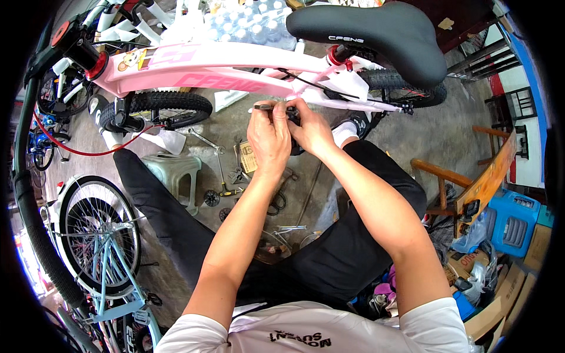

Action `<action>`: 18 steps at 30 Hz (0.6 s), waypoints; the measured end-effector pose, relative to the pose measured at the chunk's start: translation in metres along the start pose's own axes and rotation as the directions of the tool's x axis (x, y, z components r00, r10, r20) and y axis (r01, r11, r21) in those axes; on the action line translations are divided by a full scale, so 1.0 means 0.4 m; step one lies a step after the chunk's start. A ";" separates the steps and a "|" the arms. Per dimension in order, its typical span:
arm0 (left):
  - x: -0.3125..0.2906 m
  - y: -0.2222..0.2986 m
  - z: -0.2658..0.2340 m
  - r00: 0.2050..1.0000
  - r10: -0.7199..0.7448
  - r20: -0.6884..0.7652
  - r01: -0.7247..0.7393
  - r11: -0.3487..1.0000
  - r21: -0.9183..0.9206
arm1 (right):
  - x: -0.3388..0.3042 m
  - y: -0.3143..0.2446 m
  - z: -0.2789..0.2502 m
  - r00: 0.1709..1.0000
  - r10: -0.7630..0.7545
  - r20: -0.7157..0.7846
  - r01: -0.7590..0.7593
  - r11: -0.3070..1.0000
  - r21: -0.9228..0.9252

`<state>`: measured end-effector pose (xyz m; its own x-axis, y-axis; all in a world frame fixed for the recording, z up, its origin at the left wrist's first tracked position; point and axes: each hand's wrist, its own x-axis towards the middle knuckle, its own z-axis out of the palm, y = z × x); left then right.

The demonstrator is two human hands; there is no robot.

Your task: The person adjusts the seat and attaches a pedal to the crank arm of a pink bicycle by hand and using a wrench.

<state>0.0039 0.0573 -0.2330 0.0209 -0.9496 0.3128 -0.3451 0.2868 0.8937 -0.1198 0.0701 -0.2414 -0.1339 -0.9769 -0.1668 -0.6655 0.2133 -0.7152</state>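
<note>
A pink bicycle frame (229, 84) stretches across the view in front of me, with a black saddle (376, 38) at its right end. My left hand (268, 136) is closed just below the lower middle of the frame, gripping a short dark metal piece (263, 107) whose exact kind is hidden by the fingers. Beside it, almost touching, my right hand (311, 128) is closed in a pinch around a small dark part that I cannot make out. Both sets of fingertips meet close to the frame's underside.
Spanners (207, 141) and other hand tools lie on the concrete floor between my legs, by a pale plastic stool (176, 170). A light blue bicycle (106, 265) stands at left. On the right are a wooden bench (479, 176), a blue plastic box (512, 220) and cardboard. Bottles (250, 23) sit behind.
</note>
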 end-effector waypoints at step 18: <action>0.014 -0.052 0.011 0.948 -0.316 0.036 0.310 0.891 -0.331 | 0.001 0.006 0.011 0.997 -0.065 -0.048 0.064 0.998 -0.021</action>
<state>0.0071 0.0455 -0.2511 0.0948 -0.9955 0.0020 0.0097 0.0030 0.9999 -0.1183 0.0704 -0.2460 -0.1256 -0.9883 -0.0866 -0.6882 0.1497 -0.7099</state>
